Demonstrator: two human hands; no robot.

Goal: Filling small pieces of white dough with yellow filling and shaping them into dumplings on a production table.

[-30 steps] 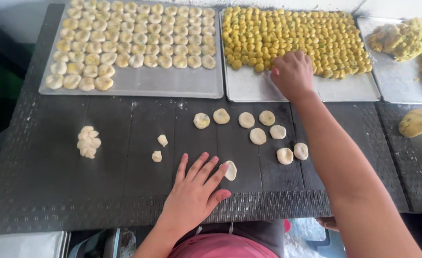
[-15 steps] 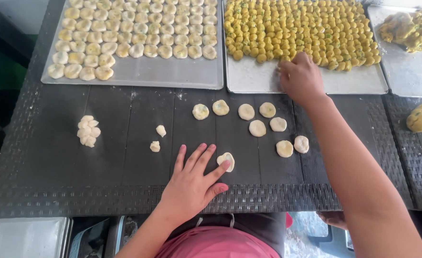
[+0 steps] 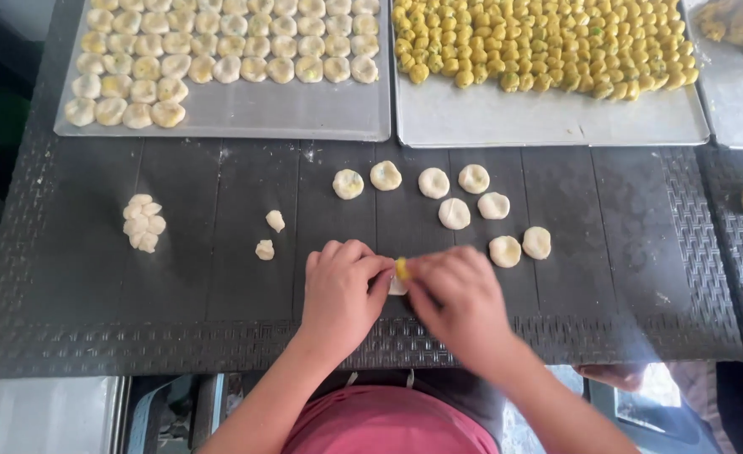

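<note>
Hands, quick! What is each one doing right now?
Left hand: closed, pinching the pale dough disc over the dark mat.
Right hand: closed, pressing a small yellow ball onto that dough disc.

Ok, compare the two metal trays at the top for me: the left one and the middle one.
The left tray holds pale, flattened dough rounds in neat rows; the middle tray holds smaller, bright yellow balls packed closely. The rounds look wider and flatter, the balls rounder. Both trays are grey metal, filled at the far end, bare along the near edge, and lie side by side on the dark table.
</note>
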